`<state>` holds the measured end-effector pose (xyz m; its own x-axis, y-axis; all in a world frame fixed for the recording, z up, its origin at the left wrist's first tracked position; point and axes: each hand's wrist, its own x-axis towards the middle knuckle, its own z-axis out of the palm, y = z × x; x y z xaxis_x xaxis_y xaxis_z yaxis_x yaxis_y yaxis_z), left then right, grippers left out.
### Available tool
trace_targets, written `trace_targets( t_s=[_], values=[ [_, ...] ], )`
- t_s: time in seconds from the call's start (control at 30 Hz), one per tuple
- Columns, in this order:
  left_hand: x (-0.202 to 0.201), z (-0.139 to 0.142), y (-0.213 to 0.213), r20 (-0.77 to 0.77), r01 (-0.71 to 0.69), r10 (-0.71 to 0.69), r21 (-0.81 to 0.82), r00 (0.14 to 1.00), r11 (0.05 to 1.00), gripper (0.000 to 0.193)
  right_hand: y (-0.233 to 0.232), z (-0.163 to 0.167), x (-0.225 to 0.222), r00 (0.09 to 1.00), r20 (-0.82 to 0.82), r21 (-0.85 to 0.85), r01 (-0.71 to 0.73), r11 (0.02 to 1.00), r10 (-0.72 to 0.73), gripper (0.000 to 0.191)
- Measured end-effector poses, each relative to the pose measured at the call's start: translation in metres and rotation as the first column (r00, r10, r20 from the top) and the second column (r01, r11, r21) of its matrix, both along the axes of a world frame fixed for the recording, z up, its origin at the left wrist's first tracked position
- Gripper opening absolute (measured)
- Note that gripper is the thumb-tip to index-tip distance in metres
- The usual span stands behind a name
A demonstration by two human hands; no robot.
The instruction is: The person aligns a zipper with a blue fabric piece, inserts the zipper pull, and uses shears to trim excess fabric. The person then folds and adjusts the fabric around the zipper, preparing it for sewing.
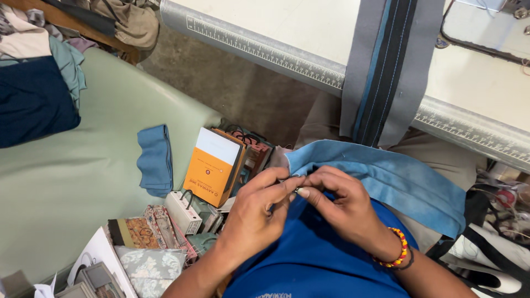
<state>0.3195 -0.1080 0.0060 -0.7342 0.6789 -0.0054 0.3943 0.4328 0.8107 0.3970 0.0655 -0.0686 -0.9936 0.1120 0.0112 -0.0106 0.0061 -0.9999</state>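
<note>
Low in the middle of the frame, the left hand (259, 212) and the right hand (339, 204) meet fingertip to fingertip, each pinched shut on something very small and pale between them, too tiny to tell what it is. Just behind the fingers and touching them lies a folded light blue cloth (397, 179), draped across the person's lap and running toward the right of the frame. The right wrist carries a red and yellow beaded bracelet (396, 251). Above, in the upper right, a grey strip with dark and blue stripes (386, 72) hangs over the edge of a pale worktable (287, 22), whose metal front edge carries a ruler scale (265, 52). Left of the hands stands an orange and white box (212, 165), and farther left a small folded blue piece of fabric (154, 160) rests on a pale green padded surface (66, 176). Patterned fabric swatches (146, 232) lie in the lower left.
</note>
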Motion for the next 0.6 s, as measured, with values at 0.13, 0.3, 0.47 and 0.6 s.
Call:
trace_targets(
  t_s=[0.13,0.3,0.47,0.6],
  values=[
    [0.004,-0.006,0.0,0.026,-0.057,0.057,-0.009,0.998,0.998,0.036,-0.003,0.003,-0.001,1.0,0.004,0.034,0.008,0.999,-0.008,0.008],
    [0.005,-0.01,-0.002,0.003,-0.07,0.069,0.021,0.998,0.997,0.036,-0.008,0.008,-0.001,0.997,-0.041,0.184,0.074,0.98,-0.067,0.007],
    [0.001,-0.01,-0.003,0.034,-0.059,0.057,0.05,0.998,0.997,0.036,-0.009,0.007,-0.006,0.994,-0.08,0.137,0.089,0.987,-0.078,0.007],
    [-0.001,-0.012,-0.005,0.13,-0.104,0.097,0.047,0.987,0.994,0.033,-0.011,0.005,-0.007,0.996,-0.048,0.131,0.086,0.988,-0.08,0.007]
  ],
)
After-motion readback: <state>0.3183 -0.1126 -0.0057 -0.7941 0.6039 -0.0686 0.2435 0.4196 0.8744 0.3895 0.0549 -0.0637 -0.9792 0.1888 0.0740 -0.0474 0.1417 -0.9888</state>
